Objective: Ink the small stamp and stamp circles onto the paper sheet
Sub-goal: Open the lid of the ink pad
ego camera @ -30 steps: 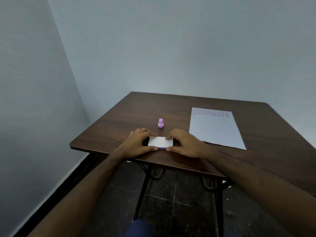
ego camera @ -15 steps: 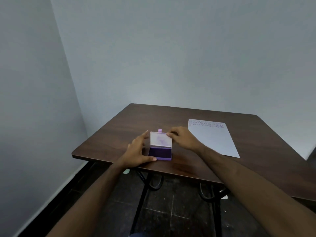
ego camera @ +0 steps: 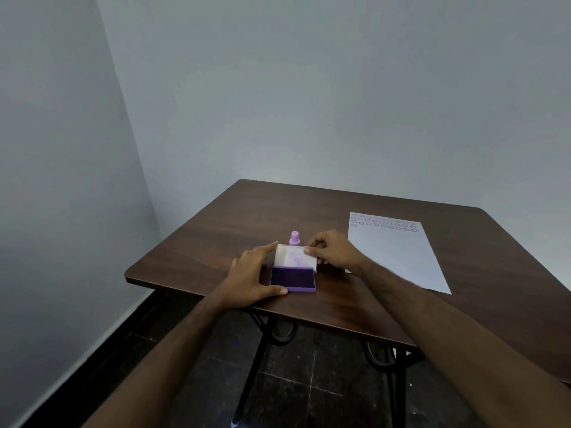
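A purple ink pad [ego camera: 293, 279] lies open near the table's front edge, its dark pad facing up. Its white lid [ego camera: 295, 257] stands tilted back, stained purple inside. My left hand [ego camera: 251, 274] braces the pad's left side, thumb on the front corner. My right hand [ego camera: 335, 251] pinches the lid's upper right edge. The small purple stamp [ego camera: 294, 238] stands upright just behind the lid, untouched. The white paper sheet [ego camera: 395, 251] lies to the right, with rows of purple circles along its far end.
The dark wooden table [ego camera: 216, 230] stands in a corner between grey walls. Its front edge runs just below the ink pad. Black metal legs and a dark tiled floor show beneath.
The ink pad was closed under both hands a second ago. Its lid has since swung up and now tilts further back. The view has shifted, uncovering the stamp behind it.
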Available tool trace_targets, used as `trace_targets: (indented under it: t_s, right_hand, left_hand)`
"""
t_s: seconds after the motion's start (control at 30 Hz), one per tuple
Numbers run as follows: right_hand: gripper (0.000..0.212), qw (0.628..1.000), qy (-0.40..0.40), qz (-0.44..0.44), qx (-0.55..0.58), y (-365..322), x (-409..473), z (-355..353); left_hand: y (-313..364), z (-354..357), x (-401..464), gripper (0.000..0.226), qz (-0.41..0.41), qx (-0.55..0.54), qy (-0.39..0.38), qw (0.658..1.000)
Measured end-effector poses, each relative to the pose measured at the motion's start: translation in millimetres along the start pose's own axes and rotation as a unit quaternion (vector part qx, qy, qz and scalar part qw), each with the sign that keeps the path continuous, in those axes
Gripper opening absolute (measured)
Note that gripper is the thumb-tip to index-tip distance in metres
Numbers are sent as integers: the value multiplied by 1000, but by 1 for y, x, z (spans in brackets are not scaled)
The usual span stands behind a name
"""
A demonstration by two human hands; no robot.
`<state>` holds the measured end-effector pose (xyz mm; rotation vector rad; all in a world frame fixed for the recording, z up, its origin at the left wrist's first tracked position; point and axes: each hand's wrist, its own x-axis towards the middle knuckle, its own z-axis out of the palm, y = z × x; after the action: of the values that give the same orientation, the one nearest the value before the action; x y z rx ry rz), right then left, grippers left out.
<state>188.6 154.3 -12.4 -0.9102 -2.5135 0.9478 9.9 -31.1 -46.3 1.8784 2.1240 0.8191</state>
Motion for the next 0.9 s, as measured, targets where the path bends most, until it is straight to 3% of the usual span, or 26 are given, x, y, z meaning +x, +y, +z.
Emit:
trace_targets:
  t_s: [0.17, 0.33, 0.57, 0.8, 0.9]
  right_hand:
    - [13, 1000, 2, 5, -2, 1, 3, -4]
    - [18, 999, 12, 32, -12, -1, 8, -7]
    - [28, 992, 115, -1, -43, -13, 26, 4]
    - [24, 996, 47, -9, -75, -22, 49, 19]
    - [22, 998, 56, -7, -29, -23, 48, 18]
  left_hand:
    - [0, -2, 3, 102, -16, -16, -15, 1000]
    - [-3, -10, 21, 58, -75, -81, 41, 993]
    - [-3, -2, 27, 37, -76, -79, 67, 992]
    - [-7, -2, 27, 30, -47, -123, 84, 988]
    - [-8, -2, 27, 29, -38, -139, 93, 985]
